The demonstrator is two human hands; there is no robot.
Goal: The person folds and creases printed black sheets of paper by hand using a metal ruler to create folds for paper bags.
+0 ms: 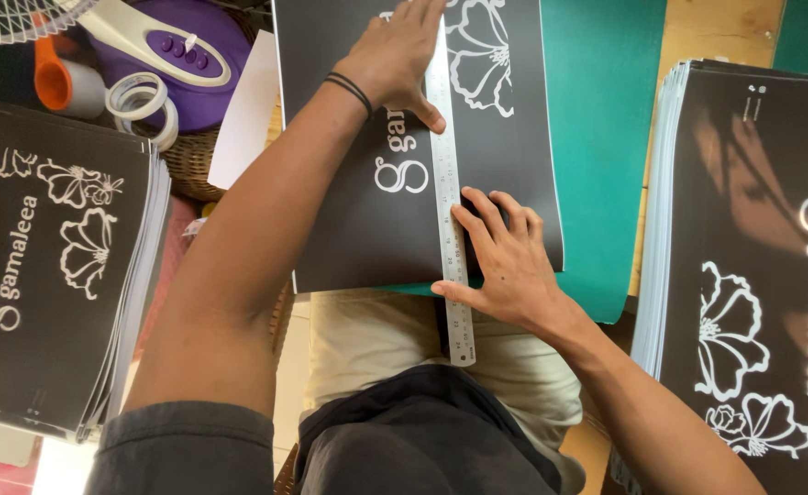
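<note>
The right hand (505, 266) lies flat with fingers spread, pressing down on the lower part of the ruler (447, 197) and on the black sheet (367, 211) beside it. Its thumb touches the ruler near the sheet's near edge. The ruler is a metal strip that runs lengthwise down the sheet and overhangs the near edge, above the person's lap. The sheet carries white flower outlines and lies on a green mat (601, 137).

Farther up, the left hand (395, 55) rests flat on the sheet, left of the ruler. Its fingers are extended and its thumb presses the ruler's left edge. Neither hand grips anything; both press downward. A black band circles the left wrist.

At left, a stack (55, 275) of matching black sheets lies well apart from the hands. At right, a second stack (752, 275) lies beside the mat. At far left, a basket (193, 165) holds tape rolls (143, 101) and a purple appliance (184, 55).
</note>
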